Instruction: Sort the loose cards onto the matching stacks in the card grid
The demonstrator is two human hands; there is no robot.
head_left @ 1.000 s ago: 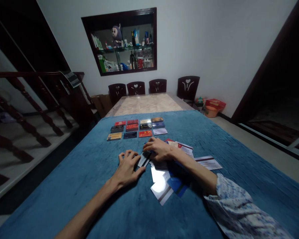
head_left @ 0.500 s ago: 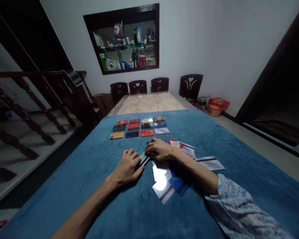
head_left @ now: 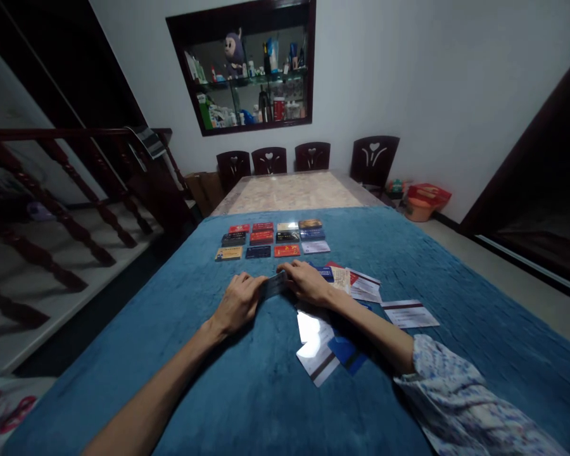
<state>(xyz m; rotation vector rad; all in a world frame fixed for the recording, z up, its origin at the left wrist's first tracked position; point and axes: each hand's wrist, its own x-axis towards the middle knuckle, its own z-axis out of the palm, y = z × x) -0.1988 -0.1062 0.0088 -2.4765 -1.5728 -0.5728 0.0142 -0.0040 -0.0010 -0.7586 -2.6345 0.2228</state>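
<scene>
My left hand and my right hand meet over the blue cloth, both pinching a small stack of cards lifted on edge between them. Beyond the hands lies a neat grid of cards in three rows. To the right of my right hand several loose cards are scattered, and more lie under my right forearm, including shiny white ones and a blue one.
A single white card lies apart at the right. The bare marble tabletop extends past the cloth to several dark chairs. A wooden stair railing stands at the left, and a wall niche holds bottles and a toy.
My hands have drawn together and raised the cards off the cloth onto their edge. My left hand has shifted from lying flat to gripping the stack. The view has shifted slightly.
</scene>
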